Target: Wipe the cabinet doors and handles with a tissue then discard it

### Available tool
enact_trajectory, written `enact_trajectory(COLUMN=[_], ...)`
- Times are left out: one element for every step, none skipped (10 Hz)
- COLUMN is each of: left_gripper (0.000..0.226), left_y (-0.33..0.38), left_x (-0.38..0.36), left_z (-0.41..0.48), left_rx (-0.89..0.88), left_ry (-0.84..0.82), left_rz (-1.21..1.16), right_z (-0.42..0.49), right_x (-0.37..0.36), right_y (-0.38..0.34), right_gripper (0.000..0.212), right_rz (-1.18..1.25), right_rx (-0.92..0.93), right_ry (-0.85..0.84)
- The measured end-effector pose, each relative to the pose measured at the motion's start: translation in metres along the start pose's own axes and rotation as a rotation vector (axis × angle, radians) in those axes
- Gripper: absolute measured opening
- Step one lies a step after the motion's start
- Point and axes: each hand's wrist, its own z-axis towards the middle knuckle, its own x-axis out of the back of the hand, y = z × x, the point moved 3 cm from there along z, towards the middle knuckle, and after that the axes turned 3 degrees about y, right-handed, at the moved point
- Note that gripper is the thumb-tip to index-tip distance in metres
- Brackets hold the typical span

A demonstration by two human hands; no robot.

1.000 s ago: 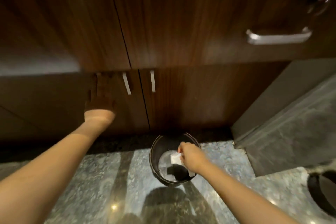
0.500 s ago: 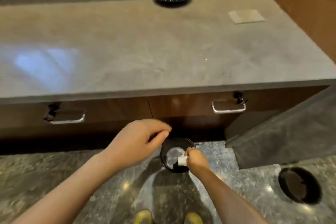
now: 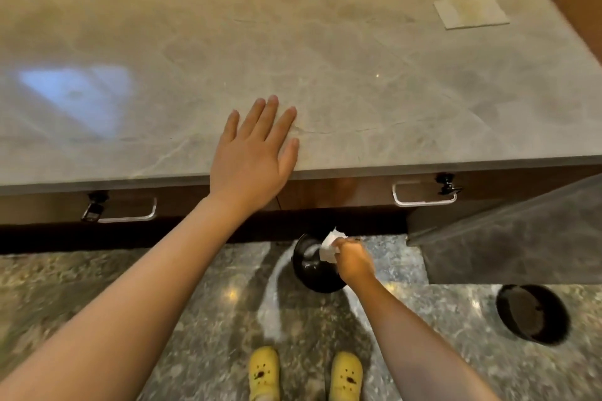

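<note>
Tissue [image 3: 329, 246]: white, crumpled, pinched in right hand [image 3: 353, 259], directly over open mouth of small black bin [image 3: 312, 273] on speckled stone floor [image 3: 130, 286]. Right arm reaches down and forward, fist closed around tissue, knuckles up. Left hand [image 3: 252, 156] flat, fingers spread, palm down at front edge of pale marble bench [image 3: 358, 75], holding nothing. Left arm extended diagonally. Wooden cabinet fronts below bench, chrome handle [image 3: 423, 202] right of bin. Yellow shoes [image 3: 306, 374] at bottom.

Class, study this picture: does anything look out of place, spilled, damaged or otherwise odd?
Nothing is spilled or broken. One oddity: a black bin lid lies on the floor right of the shoes, apart from the bin, over which the right hand holds the tissue.
</note>
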Motion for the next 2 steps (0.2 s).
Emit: enact_trajectory(left_gripper=[0.060, 0.062], left_y=[-0.0003, 0.0018], left_x=[-0.0003, 0.0027], left_z=[-0.0010, 0.0006], left_rx=[-0.003, 0.003], left_ry=[0.020, 0.003], left_rz=[-0.005, -0.011], right_z=[-0.0021, -0.0068], right_x=[-0.0096, -0.0139], right_y=[0.0038, 0.0110], right_gripper=[0.032, 0.043], right_rz=[0.039, -0.027], right_rx=[-0.019, 0.031], right_ry=[-0.062, -0.170])
